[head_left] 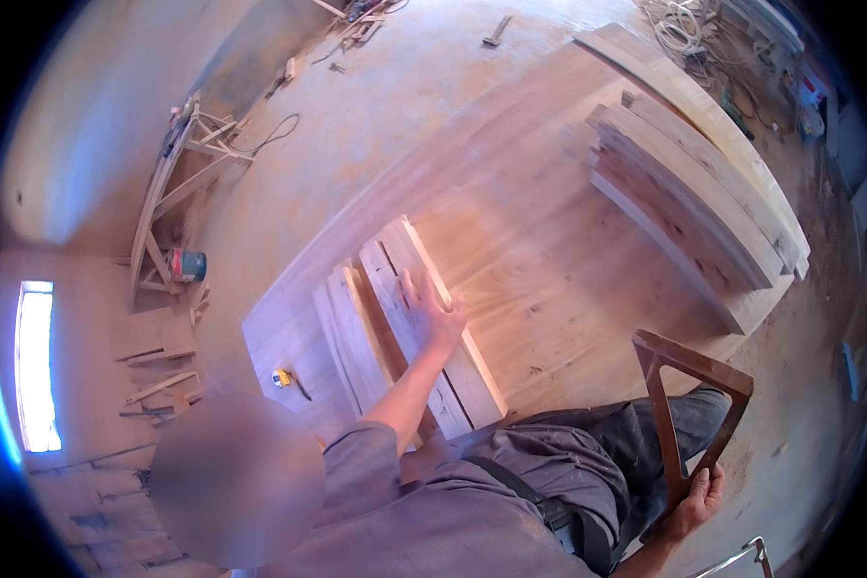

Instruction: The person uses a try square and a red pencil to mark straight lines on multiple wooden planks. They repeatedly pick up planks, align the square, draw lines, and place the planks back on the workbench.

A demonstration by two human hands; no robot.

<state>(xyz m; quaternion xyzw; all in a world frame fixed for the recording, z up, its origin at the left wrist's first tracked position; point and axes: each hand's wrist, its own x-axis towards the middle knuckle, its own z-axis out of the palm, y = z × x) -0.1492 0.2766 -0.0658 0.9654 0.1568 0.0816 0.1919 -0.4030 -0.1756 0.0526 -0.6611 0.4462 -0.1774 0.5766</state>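
Note:
My left hand [437,320] rests on a stack of pale planks [407,289], its fingers spread over the top faces. More planks [342,323] lie beside it, with a narrow gap between. My right hand [700,501], low at the right, is closed around the lower end of a dark brown, four-sided open frame [653,395]. The frame is held up beside my knee, and its opening shows trousers and floor. Under the planks is a broad wooden panel [520,289].
A stack of thick boards [694,202] lies at the panel's far right. A yellow tape measure [281,379] sits near its left corner. A hammer [496,32] is on the floor beyond. A wooden trestle [183,193] and a bucket [189,265] stand left. Coiled cable [679,29] is far right.

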